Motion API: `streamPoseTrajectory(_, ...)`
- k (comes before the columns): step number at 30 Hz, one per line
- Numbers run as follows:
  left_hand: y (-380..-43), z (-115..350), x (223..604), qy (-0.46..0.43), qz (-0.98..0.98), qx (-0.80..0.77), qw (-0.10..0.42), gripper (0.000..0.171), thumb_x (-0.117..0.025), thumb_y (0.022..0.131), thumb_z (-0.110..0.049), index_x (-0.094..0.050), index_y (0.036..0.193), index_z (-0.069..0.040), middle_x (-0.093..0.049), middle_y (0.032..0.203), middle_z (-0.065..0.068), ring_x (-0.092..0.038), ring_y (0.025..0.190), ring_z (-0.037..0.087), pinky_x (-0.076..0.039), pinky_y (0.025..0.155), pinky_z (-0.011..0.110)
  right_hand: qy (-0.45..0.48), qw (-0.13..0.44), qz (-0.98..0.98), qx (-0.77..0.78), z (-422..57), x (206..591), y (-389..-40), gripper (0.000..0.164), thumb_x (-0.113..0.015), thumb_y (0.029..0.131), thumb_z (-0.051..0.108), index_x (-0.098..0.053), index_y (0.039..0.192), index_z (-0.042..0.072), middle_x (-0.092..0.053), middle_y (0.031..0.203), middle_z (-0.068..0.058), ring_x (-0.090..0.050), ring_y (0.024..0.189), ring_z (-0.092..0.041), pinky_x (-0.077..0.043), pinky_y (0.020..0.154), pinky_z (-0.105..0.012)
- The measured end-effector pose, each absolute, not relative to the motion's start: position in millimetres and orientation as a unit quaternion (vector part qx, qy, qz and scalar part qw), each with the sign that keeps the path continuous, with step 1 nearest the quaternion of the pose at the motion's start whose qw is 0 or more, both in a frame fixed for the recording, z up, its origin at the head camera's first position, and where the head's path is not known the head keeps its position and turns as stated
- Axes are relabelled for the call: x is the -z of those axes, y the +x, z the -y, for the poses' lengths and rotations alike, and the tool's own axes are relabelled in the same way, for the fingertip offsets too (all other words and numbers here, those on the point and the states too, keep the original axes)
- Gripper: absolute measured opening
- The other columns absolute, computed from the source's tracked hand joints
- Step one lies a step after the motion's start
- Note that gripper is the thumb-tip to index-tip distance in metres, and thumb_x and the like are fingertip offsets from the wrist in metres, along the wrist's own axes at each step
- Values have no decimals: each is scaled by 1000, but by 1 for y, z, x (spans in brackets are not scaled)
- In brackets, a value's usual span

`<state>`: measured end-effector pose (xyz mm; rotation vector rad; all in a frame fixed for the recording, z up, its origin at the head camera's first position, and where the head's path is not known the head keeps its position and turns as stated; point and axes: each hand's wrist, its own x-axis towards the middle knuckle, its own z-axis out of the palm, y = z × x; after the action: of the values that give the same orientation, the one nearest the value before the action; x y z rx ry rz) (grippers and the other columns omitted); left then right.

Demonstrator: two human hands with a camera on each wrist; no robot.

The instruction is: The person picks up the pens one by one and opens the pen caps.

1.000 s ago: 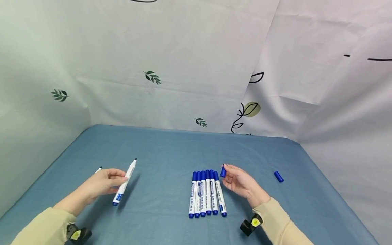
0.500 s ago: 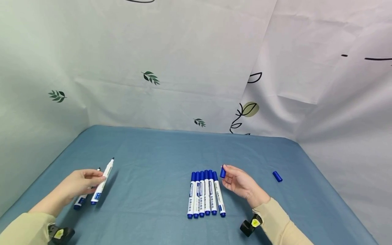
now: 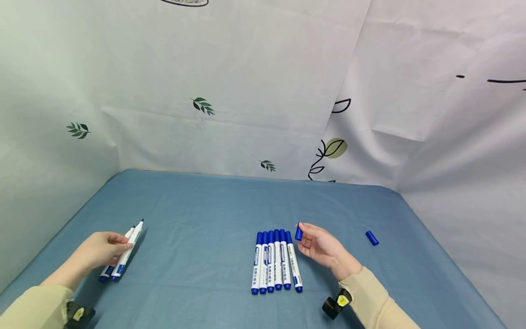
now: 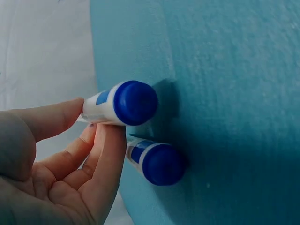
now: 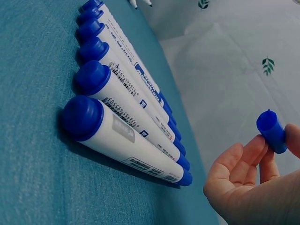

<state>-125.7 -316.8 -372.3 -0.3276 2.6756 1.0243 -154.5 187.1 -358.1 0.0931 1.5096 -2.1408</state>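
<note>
My left hand [image 3: 104, 249] pinches an uncapped white marker [image 3: 128, 250] between thumb and fingers, close over the cloth on the left. Its dark tip points away, and its blue end [image 4: 136, 103] faces the left wrist camera. Just left of it lies a second uncapped marker [image 4: 161, 164], partly hidden by the hand in the head view. My right hand [image 3: 324, 249] pinches a blue marker cap [image 5: 272, 131] between thumb and fingertips, its hollow end visible in the right wrist view. Beside that hand, several capped blue markers [image 3: 270, 267] lie side by side in a row.
Another blue cap [image 3: 372, 237] lies on the cloth right of my right hand. The blue cloth-covered table [image 3: 197, 205] ends at a pale curtain [image 3: 246, 68] with leaf prints, which rises behind it and along both sides.
My left hand has carried the uncapped marker leftward and then down, bringing it alongside the other uncapped marker. The right hand holds its cap in nearly the same place.
</note>
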Motion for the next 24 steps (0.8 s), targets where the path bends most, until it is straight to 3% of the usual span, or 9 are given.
streamPoseTrajectory(10, -124, 311, 372, -79, -959, -260, 82, 35, -64, 88, -18, -58, 99, 15, -62, 81, 15, -57, 67, 16, -49, 57, 34, 32, 262, -553, 790, -186, 360, -155, 22, -47, 100, 19, -61, 83, 22, -62, 76, 10, -56, 73, -4, -47, 75, -22)
streamPoseTrajectory(18, -122, 303, 369, -78, -975, -201, 58, 29, -68, 84, -15, -59, 94, 11, -64, 86, 25, -61, 70, 27, -48, 59, 42, 33, 261, -558, 787, -186, 361, -155, 21, -47, 100, 19, -61, 84, 22, -62, 77, 10, -56, 73, -4, -47, 75, -22)
streamPoseTrajectory(24, -122, 297, 368, -72, -982, -172, 43, 26, -69, 83, -15, -60, 87, 9, -63, 79, 19, -56, 65, 22, -45, 57, 40, 32, 261, -559, 787, -186, 360, -155, 22, -47, 100, 19, -61, 84, 22, -62, 77, 10, -56, 74, -4, -47, 75, -22)
